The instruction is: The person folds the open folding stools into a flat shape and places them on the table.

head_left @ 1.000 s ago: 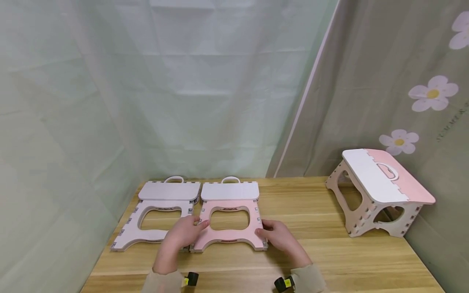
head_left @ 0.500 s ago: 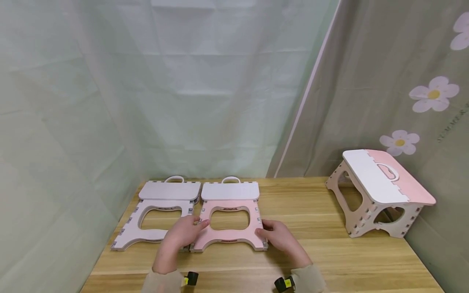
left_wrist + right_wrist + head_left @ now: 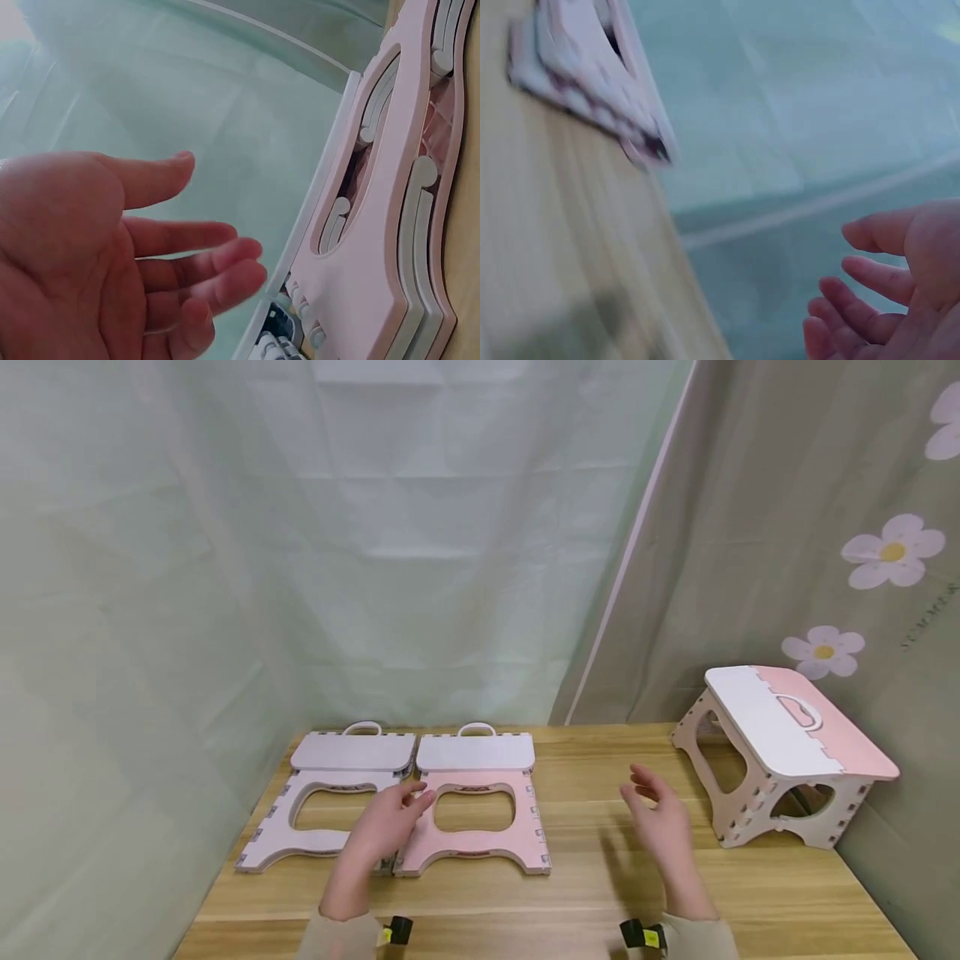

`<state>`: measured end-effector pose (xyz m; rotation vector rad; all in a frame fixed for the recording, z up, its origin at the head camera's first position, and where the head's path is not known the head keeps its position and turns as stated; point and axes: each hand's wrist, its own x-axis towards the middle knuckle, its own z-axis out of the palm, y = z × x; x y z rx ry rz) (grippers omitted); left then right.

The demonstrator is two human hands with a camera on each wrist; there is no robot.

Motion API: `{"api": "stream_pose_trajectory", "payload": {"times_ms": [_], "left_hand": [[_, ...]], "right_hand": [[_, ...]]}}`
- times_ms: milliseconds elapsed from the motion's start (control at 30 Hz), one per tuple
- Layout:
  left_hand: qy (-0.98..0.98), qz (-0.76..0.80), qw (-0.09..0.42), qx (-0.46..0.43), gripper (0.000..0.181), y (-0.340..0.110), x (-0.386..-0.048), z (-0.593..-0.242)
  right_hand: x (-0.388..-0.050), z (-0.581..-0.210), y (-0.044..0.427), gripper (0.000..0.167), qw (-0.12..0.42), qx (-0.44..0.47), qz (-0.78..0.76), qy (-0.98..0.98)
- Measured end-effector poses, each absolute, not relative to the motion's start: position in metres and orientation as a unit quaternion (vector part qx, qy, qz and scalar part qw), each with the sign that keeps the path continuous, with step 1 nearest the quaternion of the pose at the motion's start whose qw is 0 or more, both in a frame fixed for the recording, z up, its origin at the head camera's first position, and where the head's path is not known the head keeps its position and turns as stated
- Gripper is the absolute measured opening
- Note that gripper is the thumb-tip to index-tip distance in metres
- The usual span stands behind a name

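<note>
Two folded step stools lie flat side by side on the table. The left one is white (image 3: 270, 835); the right one is pink (image 3: 480, 843) with a white top panel and a handle at its far edge. My left hand (image 3: 386, 827) hovers over the seam between them, fingers loosely bent and holding nothing; the left wrist view shows its palm apart from the pink stool (image 3: 375, 277). My right hand (image 3: 663, 822) is raised above the table, right of the pink stool, with relaxed fingers and nothing in them. In the right wrist view the pink stool (image 3: 592, 60) is blurred.
An unfolded pink and white stool (image 3: 780, 727) stands upright at the table's right side. The wooden table (image 3: 585, 893) backs onto a pale green curtain (image 3: 420, 568), with a grey-green flowered curtain (image 3: 720, 543) on the right.
My right hand has left the pink stool's right edge and moved right, into the air. My left hand has lifted slightly off the stool's left edge. The stools lie where they were.
</note>
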<state>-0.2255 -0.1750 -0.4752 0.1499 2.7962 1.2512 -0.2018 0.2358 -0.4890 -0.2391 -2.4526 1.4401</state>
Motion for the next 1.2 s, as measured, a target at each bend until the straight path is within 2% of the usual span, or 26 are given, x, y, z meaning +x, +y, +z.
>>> {"api": "stream_pose_trajectory", "payload": {"times_ms": [167,333,500,667,867,1200], "left_hand": [[0.88,0.472,0.028,0.045,0.043,-0.17,-0.226,-0.473],[0.848,0.527,0.021,0.051,0.036,-0.165,-0.226,-0.466],[0.811,0.582,0.014,0.062,0.031,-0.159,-0.226,-0.461],[0.763,0.642,-0.001,0.072,0.027,-0.151,-0.226,-0.455],[0.726,0.684,0.0,0.067,0.025,-0.138,-0.226,-0.451],[0.719,0.692,0.0,0.061,0.024,-0.131,-0.228,-0.454]], "right_hand": [[-0.188,-0.473,0.276,0.035,0.218,-0.138,0.479,-0.839],[-0.173,-0.453,0.316,0.037,0.236,-0.207,0.455,-0.833],[-0.158,-0.442,0.351,0.048,0.189,-0.274,0.411,-0.849],[-0.155,-0.445,0.372,0.065,0.126,-0.314,0.403,-0.85],[-0.165,-0.46,0.378,0.086,0.092,-0.298,0.429,-0.848],[-0.176,-0.477,0.378,0.091,0.05,-0.264,0.423,-0.865]]}}
